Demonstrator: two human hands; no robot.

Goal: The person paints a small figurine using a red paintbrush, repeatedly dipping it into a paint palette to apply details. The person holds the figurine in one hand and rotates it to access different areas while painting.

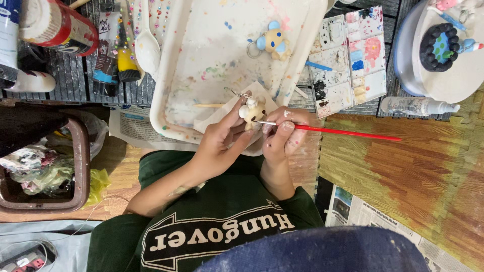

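While left hand (217,143) pinches cream bear figurine (252,112), right hand (282,133) grips red paintbrush (343,132)

Small cream bear figurine (251,112) with keyring chain, held upright over the near edge of the paint-spattered white tray (212,60). Red-handled brush (343,132), level, tip touched to figurine.

White tray (174,75) bore multicoloured paint specks. On tray: blue-eared tan figurine (272,41). At tray's near edge: cream-and-tan figurine (252,112), red-handled brush (343,132). Right of tray: white palette (348,58) stained black, blue, pink, red. Further right of tray: black-rimmed blue-green piece (439,41) on white stand. Left of tray: yellow black-capped tube (126,63), brown basket (75,166). Below tray: dark green shirt (222,211), white lettering.
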